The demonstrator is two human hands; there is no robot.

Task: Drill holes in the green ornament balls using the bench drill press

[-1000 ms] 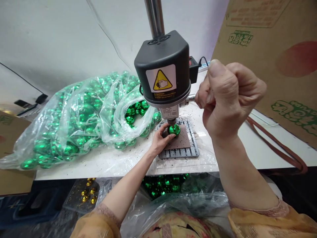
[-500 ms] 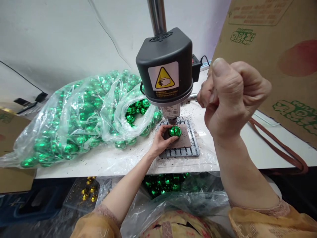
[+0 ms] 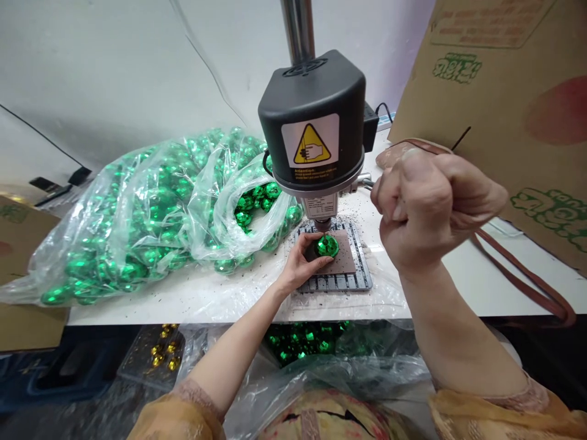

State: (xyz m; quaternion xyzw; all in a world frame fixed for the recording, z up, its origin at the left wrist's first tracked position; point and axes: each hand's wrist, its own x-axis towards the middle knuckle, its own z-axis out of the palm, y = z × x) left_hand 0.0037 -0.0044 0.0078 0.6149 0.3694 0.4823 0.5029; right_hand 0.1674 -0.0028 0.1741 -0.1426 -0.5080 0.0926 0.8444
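A shiny green faceted ball (image 3: 327,245) sits on a brownish pad (image 3: 347,263) on the slotted metal base (image 3: 364,278) of a small bench drill press (image 3: 312,122). My left hand (image 3: 299,263) pinches the ball from its left side, thumb in front and fingers behind. Just above it is the drill chuck (image 3: 323,224), with a thin bit at the ball's top; whether it has entered the ball I cannot tell. Right of the drill head, my right hand (image 3: 435,205) is closed around the end of the feed lever (image 3: 365,181), whose grip is hidden in the fist.
A large clear plastic bag (image 3: 151,214) of green balls lies open on the white table (image 3: 156,310) at left. More green balls (image 3: 307,342) are in plastic below the table edge. A cardboard box (image 3: 495,116) and a brown strap (image 3: 527,281) are at right. Dark shavings surround the base.
My right hand has come down a little with the lever. My left hand keeps its hold on the ball. The whole view has shifted slightly.
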